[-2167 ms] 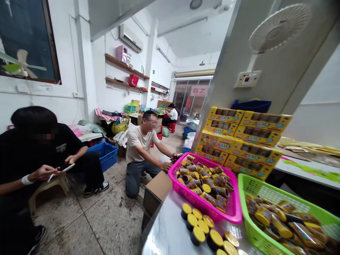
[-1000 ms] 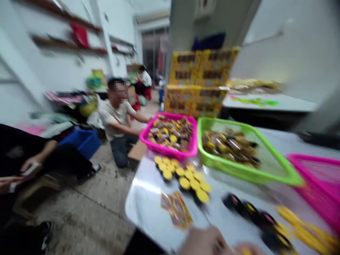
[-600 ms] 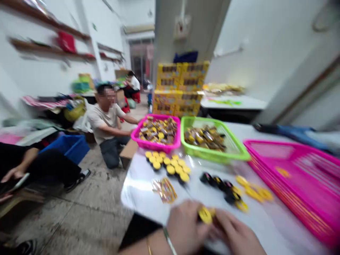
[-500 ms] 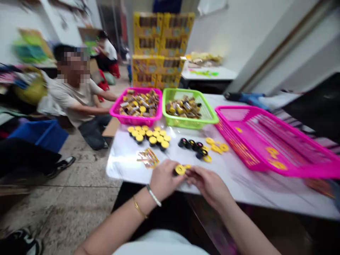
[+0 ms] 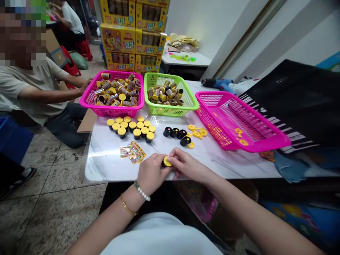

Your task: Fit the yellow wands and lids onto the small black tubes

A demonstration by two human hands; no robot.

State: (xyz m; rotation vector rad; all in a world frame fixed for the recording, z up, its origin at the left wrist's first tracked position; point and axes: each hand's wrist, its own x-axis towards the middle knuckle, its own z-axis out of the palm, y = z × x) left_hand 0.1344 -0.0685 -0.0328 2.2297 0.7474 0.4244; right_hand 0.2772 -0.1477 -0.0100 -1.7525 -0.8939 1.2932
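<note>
Holding a small black cup [image 5: 163,165] in the curled left hand [image 5: 150,173], near the front edge of the white marbled table [image 5: 101,157]. Pinching its yellow lid [image 5: 167,162] from the other side with the right hand [image 5: 186,164], by the rim, in a narrow grip of thumb and bunched fingers. Cannot tell how tightly fitted. Wearing a beaded bracelet [image 5: 142,191] and a gold bangle [image 5: 127,206] on the left wrist.

Have a few glossy printed labels [image 5: 136,154] fanned out on the table just beyond the left hand, and past them a close cluster of yellow-lidded black cups [image 5: 132,125], all upright. Have four black cylinders [image 5: 175,133] ahead of the right hand, showing pink or yellow spots on the ends, and several yellow rings [image 5: 194,133] close beside them.

See a pink basket [image 5: 114,111] heaped with printed tubes [image 5: 117,88] at the back of the table, side by side with a lime-green basket [image 5: 166,110] bearing a smaller heap of the same kind. See a longer pink basket [image 5: 228,116] to the right, with a few loose yellow rings on its floor. Make out a blue-and-black power tool [image 5: 218,84] behind it, and a black bag [image 5: 294,95] with white stripes at the far right.

See yellow windowed boxes [image 5: 119,39] stacked behind the baskets, a co-worker [image 5: 29,83] in a beige T-shirt at left with a hand near the heaped pink basket, cannot tell whether touching, and farther back a person in white [image 5: 71,19] by a red stool [image 5: 83,48]
</note>
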